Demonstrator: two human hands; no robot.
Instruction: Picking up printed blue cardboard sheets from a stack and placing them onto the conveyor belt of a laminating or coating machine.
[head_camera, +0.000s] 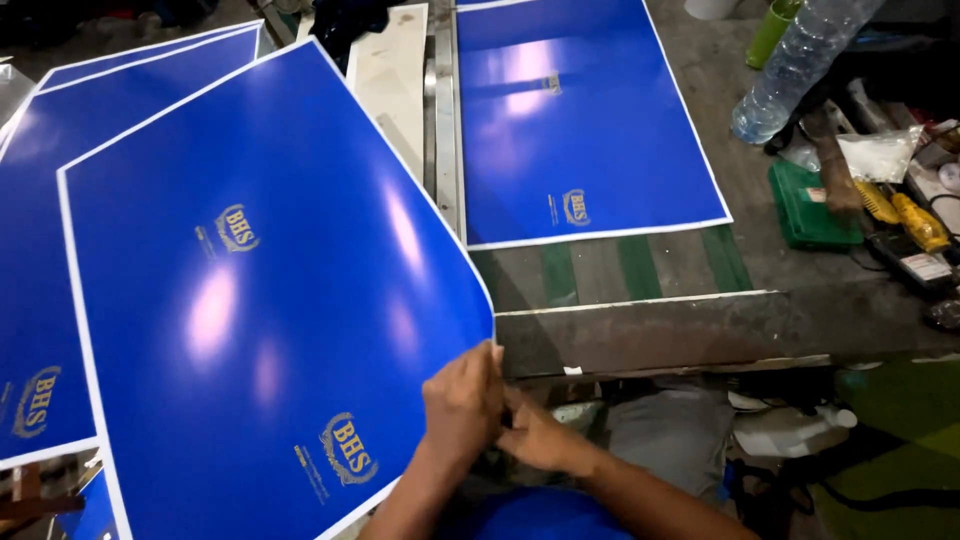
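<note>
while both hands (500, 415) pinch its near corner, blue sheet (260, 300) runs away leftward.

- Dim overall, with cool overhead light from above.
- Soft pinkish-white glare patches on the glossy near blue sheet (270, 290) and on the far blue sheet (580, 120).
- Deep shadow below the tabletop (640, 330) edge and in the upper corners.
- Slight motion softness around the hands; clutter at right murky, low in detail.
- Mild wide-angle bending of sheet edges.
</note>
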